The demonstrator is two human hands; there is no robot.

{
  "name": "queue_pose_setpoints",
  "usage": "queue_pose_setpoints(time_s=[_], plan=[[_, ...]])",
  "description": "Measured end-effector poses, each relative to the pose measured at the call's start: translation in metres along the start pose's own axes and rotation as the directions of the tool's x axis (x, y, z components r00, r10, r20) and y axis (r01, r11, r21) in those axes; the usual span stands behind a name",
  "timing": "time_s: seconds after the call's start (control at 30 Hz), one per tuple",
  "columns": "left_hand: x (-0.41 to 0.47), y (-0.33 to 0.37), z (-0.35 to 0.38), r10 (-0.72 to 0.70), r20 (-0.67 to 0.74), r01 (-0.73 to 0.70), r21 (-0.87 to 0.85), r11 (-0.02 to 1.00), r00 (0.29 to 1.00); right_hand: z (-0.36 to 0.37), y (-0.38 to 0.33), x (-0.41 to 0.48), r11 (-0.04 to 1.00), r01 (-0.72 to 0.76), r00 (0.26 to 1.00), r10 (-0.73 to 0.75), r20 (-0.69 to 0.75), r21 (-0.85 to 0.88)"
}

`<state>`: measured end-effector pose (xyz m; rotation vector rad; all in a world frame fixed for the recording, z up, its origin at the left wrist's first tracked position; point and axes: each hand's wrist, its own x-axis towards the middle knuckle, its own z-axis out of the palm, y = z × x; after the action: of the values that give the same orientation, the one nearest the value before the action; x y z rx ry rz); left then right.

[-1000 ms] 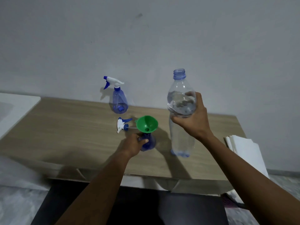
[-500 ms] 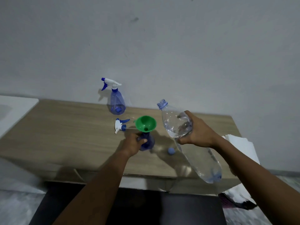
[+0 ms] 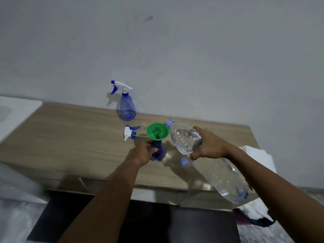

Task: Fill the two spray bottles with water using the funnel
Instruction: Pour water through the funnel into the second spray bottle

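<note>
A green funnel (image 3: 157,132) sits in the neck of an open blue spray bottle (image 3: 160,151) on the wooden table (image 3: 73,137). My left hand (image 3: 143,152) grips that bottle's body. My right hand (image 3: 208,146) grips a large clear water bottle (image 3: 219,171), tilted with its open mouth at the funnel's right rim. The removed spray head (image 3: 129,133) lies just left of the funnel. A second blue spray bottle (image 3: 127,106) with its head on stands near the wall. No water stream is visible.
A small blue cap (image 3: 184,161) lies on the table under the water bottle. White folded paper (image 3: 257,155) sits at the table's right end. A white surface (image 3: 15,111) adjoins the table on the left. The wall stands close behind.
My right hand has tipped the water bottle from upright down to the left, bringing its mouth to the funnel's rim. My left hand stays on the spray bottle.
</note>
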<state>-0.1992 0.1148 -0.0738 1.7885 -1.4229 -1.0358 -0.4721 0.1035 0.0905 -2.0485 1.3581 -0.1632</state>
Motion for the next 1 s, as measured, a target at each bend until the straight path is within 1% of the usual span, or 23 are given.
queue_pose_setpoints(time_s=[0.1,0.23,0.4,0.47,0.5,0.57,1.0], plan=[[-0.007,0.009,-0.002,0.003,0.020,-0.002,-0.017,1.000,1.000,-0.001,-0.002,0.000,0.999,-0.023,0.999,0.024,0.049,-0.023],[0.010,-0.016,0.004,-0.014,0.031,0.014,-0.020,1.000,0.999,-0.001,-0.006,0.000,0.997,-0.035,0.996,0.041,0.084,-0.073],[0.038,-0.053,0.013,-0.038,0.034,0.038,-0.004,0.999,0.999,-0.004,-0.010,-0.001,0.995,-0.031,0.993,0.041,0.110,-0.092],[0.023,-0.032,0.008,-0.028,0.034,0.028,-0.001,1.000,0.999,-0.005,-0.010,-0.001,0.994,-0.036,0.991,0.048,0.121,-0.103],[0.001,0.000,0.001,-0.008,0.015,0.008,-0.007,1.000,1.000,-0.006,-0.011,-0.001,0.993,-0.036,0.990,0.051,0.130,-0.110],[-0.011,0.017,-0.001,-0.012,0.002,0.012,-0.020,1.000,1.000,-0.006,-0.011,-0.001,0.992,-0.041,0.987,0.058,0.150,-0.116],[-0.014,0.018,-0.002,-0.022,0.007,0.023,-0.023,0.999,1.000,-0.007,-0.013,0.001,0.988,-0.071,0.976,0.096,0.193,-0.134]])
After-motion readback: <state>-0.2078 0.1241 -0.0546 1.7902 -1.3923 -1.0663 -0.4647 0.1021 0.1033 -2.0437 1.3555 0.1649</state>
